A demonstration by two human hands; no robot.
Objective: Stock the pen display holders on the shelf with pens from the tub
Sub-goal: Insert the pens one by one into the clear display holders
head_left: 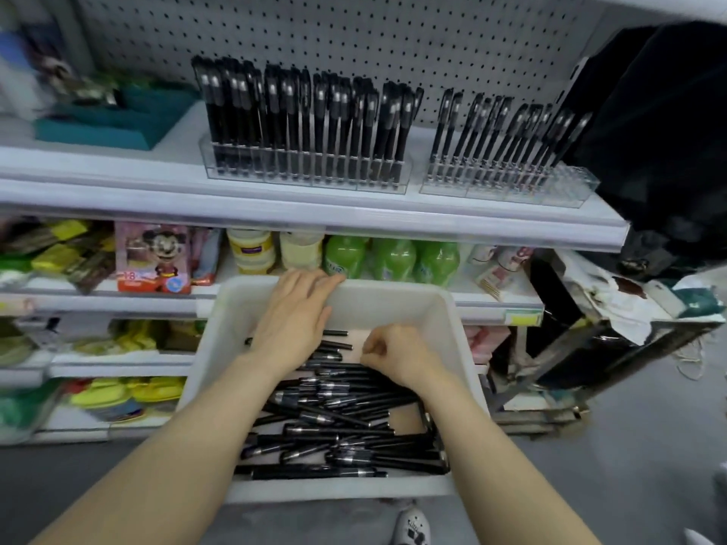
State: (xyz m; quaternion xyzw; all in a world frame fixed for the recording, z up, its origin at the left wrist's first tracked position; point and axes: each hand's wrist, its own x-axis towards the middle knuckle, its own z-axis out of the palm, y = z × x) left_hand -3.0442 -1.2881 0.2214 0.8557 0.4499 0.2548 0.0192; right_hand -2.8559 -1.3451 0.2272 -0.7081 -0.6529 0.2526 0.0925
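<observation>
Down in the tub point(456, 348), right hand point(397, 356) curled over loose black pens point(346, 426), grip on any pen impossible to tell, left hand point(295, 312) flat, straight fingers touching the tub's far rim, full holder point(307, 173) and part-filled holder point(507, 184) near the shelf point(275, 208) front edge.

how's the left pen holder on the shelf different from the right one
The left holder is packed across its width; the right holder has empty slots at its right end. Black pens stand nearly upright in the left holder, but lean rightward in the right holder. Both are clear plastic.
</observation>
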